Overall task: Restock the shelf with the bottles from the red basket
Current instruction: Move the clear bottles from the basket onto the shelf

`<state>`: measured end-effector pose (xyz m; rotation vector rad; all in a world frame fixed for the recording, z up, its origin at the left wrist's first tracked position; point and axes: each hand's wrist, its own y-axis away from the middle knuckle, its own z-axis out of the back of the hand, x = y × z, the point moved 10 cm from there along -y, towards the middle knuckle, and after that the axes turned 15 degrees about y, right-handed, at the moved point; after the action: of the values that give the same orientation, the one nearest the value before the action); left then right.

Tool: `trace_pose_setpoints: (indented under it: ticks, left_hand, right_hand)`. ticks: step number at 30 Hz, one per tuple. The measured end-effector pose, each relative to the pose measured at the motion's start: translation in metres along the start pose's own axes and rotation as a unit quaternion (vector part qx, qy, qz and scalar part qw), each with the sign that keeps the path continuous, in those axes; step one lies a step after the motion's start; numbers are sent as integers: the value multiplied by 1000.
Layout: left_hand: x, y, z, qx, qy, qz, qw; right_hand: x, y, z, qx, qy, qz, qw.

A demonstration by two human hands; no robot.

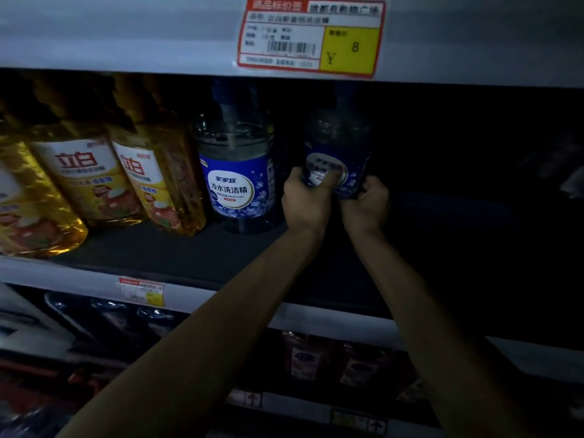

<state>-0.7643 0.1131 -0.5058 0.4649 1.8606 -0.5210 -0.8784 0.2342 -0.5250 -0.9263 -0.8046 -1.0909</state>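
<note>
— Hands first: what are they doing?

— Both are on one bottle. The left hand [305, 197] wraps its fingers round the left side of the blue-labelled bottle [336, 143], with the thumb across the white oval of the label. The right hand [366, 203] curls against the bottle's lower right side. The two hands sit close together, with the bottle clamped between them.

— And where is that bottle?

— Deep in the middle shelf [189, 251], upright, in the dark part towards the right. Its base is hidden behind the hands, so I cannot tell whether it rests on the shelf board or hangs just above it.

— Anything beside it?

— To its left stands a matching clear bottle [235, 175] with the same blue label and a pump top, near the held one but apart from it. Further left are yellow detergent bottles [85, 178] with white and red labels, packed side by side.

— What is to the right?

— It is too dark to make out.

— And above?

— The front edge of the upper shelf carries a red-bordered price tag [311, 37] with a barcode and a yellow box showing an 8.

— Below?

— A smaller tag [142, 292] sits on the middle shelf's front edge. Under it are more bottles [305, 358] on the lower shelf, dim and blurred.
</note>
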Motion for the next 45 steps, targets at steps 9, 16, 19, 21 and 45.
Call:
trace_pose_setpoints:
  ticks: [9, 16, 19, 21, 45]
  left_hand:
    - [10, -8, 9, 3, -8, -6, 1000]
    - [17, 4, 10, 26, -6, 29, 999]
    - [13, 11, 14, 18, 7, 43, 999]
    - [10, 18, 16, 30, 7, 47, 998]
    - [-120, 150, 141, 284, -528, -78, 797]
  right_hand:
    - [-2, 0, -11, 14, -21, -2, 1000]
    - [-9, 6, -9, 30, -109, -44, 993]
    - [-18, 14, -7, 26, -84, -68, 994]
    - [-22, 21, -1, 30, -78, -80, 993]
    - [94, 194, 63, 208, 322, 150, 911]
